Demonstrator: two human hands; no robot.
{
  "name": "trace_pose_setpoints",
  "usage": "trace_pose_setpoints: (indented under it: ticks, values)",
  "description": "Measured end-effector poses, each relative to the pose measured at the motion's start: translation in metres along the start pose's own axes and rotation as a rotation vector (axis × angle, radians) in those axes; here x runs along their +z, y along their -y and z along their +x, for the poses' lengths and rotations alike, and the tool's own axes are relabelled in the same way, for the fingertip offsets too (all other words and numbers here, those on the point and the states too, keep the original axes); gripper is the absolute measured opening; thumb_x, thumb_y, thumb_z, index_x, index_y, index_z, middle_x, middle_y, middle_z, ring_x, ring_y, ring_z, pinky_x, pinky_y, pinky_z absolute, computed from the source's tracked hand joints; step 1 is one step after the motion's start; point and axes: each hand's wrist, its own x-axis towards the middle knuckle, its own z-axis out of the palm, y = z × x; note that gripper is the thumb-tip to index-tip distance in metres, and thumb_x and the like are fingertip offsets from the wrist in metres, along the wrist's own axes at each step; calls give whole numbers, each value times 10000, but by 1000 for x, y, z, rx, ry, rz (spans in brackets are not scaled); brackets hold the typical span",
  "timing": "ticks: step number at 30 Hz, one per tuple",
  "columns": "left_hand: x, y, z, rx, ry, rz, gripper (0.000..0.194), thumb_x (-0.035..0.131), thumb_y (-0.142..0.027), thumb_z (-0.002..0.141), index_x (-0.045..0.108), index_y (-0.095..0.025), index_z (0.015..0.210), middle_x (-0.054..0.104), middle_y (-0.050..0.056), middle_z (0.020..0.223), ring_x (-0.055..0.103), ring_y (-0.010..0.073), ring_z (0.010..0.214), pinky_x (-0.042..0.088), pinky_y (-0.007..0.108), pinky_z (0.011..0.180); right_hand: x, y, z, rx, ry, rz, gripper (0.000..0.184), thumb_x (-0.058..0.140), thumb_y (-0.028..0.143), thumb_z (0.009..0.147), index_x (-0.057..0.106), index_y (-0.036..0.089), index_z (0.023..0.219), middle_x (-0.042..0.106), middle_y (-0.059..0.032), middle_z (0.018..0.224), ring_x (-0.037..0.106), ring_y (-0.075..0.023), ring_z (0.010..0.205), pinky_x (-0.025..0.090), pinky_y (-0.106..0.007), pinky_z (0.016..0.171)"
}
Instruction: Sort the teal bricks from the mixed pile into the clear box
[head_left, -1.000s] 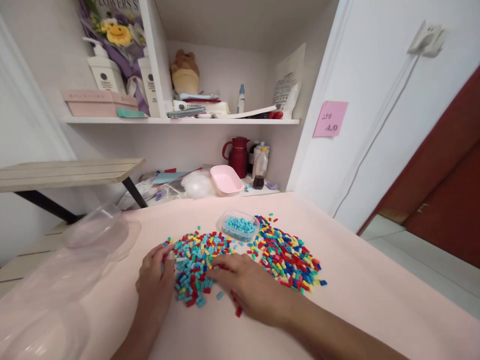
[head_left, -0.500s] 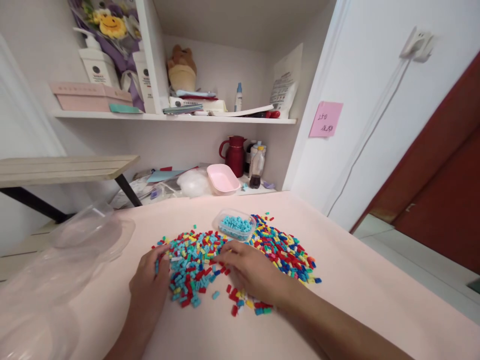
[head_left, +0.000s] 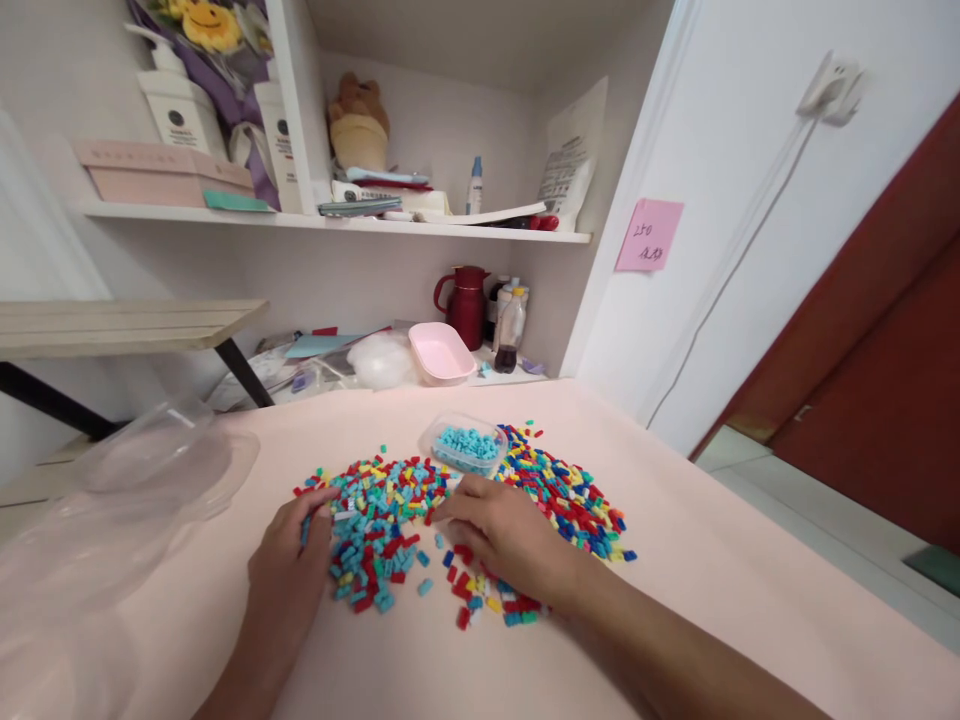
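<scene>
Small toy bricks lie in a mixed pile [head_left: 382, 545] between my hands, many light blue, with red and yellow among them. My left hand [head_left: 289, 560] rests at that pile's left edge, fingers curled, with light-blue bricks [head_left: 305, 530] showing between thumb and fingers. My right hand [head_left: 506, 530] reaches over the pile's right side. Its fingers are bent together with the tips down at the bricks; anything between them is hidden. Just beyond it stands a clear plastic tub [head_left: 495, 465] holding light-blue bricks [head_left: 469, 443].
A second multicoloured brick pile [head_left: 577, 500] spreads to the right, and a smaller group [head_left: 491, 604] lies nearer me. Clear plastic containers [head_left: 157, 470] stand at the left. Behind are a pink basin [head_left: 442, 352], a red jug [head_left: 466, 308] and a bottle [head_left: 510, 330].
A few red and blue bricks now lie apart from the middle pile, closer to the small near group. My right hand has shifted slightly; my left hand keeps its place. The view has turned slightly.
</scene>
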Motion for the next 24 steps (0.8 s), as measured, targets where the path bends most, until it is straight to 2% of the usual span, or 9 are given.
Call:
trace_pose_setpoints:
  ticks: [5, 10, 13, 17, 19, 24]
  values:
    - [0, 0, 0, 24, -2, 12, 361, 468, -463, 797, 701, -278, 1001, 674, 7, 1099, 650, 202, 965, 520, 384, 938, 19, -2, 2, -54, 23, -67, 265, 564, 130, 870, 742, 277, 1001, 691, -32, 920, 633, -169, 864, 440, -255, 762]
    - [-1, 0, 2, 32, -9, 26, 351, 466, -462, 793, 710, -282, 971, 676, 2, 1107, 643, 213, 1006, 524, 381, 932, 15, 0, 3, 7, 16, -18, 196, 569, 131, 861, 723, 248, 887, 732, -10, 917, 651, -166, 865, 446, -253, 785]
    - [-1, 2, 3, 12, 22, 23, 346, 479, -467, 785, 710, -299, 978, 671, -8, 1116, 650, 212, 983, 534, 383, 915, 0, -3, 4, 67, -110, 129, 202, 532, 169, 900, 716, 246, 932, 744, -8, 948, 665, -163, 867, 465, -252, 790]
    - [-1, 3, 5, 30, -1, 19, 319, 487, -463, 770, 718, -309, 926, 676, -14, 1094, 629, 222, 1045, 526, 378, 936, -22, -20, 7, 229, -409, 281, 203, 519, 271, 918, 715, 222, 940, 734, -25, 824, 650, -174, 731, 486, -273, 689]
    - [-1, 2, 5, 39, -10, 18, 312, 489, -462, 763, 720, -305, 903, 679, -11, 1086, 623, 226, 1061, 526, 375, 937, -28, -32, 8, 301, -517, 356, 220, 526, 315, 909, 713, 211, 965, 723, -26, 794, 633, -172, 676, 487, -276, 637]
    - [-2, 0, 5, 32, -1, 7, 323, 499, -466, 745, 720, -295, 908, 682, -5, 1105, 637, 225, 1031, 550, 363, 874, -35, -53, 9, 356, -590, 467, 316, 521, 358, 902, 665, 212, 1142, 718, -43, 951, 640, -155, 659, 509, -293, 650]
